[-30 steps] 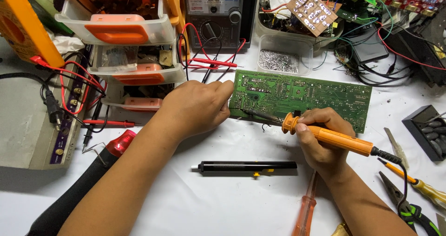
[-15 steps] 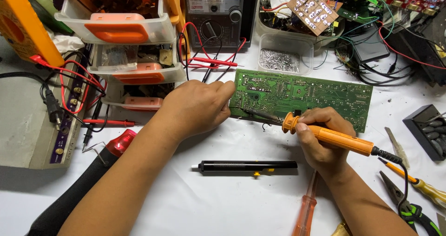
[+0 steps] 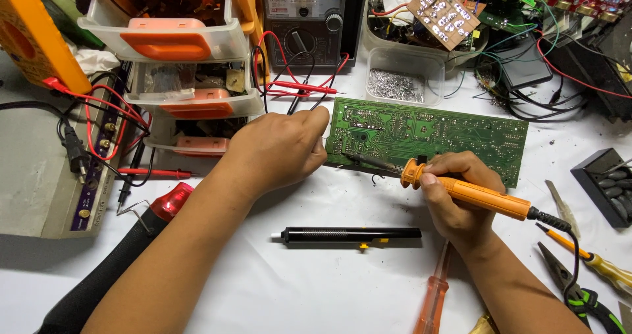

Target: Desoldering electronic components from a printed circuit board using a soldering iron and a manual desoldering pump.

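A long green circuit board [image 3: 454,133] lies solder side up on the white table. My left hand [image 3: 276,151] rests at the board's left edge, fingers curled, thumb and forefinger pinched near the corner; what they pinch is too thin to make out. My right hand [image 3: 461,196] grips an orange-handled soldering iron [image 3: 480,196], its dark tip lying low across the board's lower left part. A black desoldering pump [image 3: 349,235] lies on the table below both hands.
Orange-fronted parts drawers [image 3: 174,51] and an analogue multimeter [image 3: 309,18] stand behind, with red and black probe leads [image 3: 296,87]. A clear tub of small metal parts [image 3: 395,84], loose boards and wires crowd the back right. An orange screwdriver [image 3: 434,294], pliers [image 3: 579,288] and a grey unit [image 3: 46,169] lie around.
The iron tip has shifted slightly along the board's lower left area. Both hands otherwise stay where they were.
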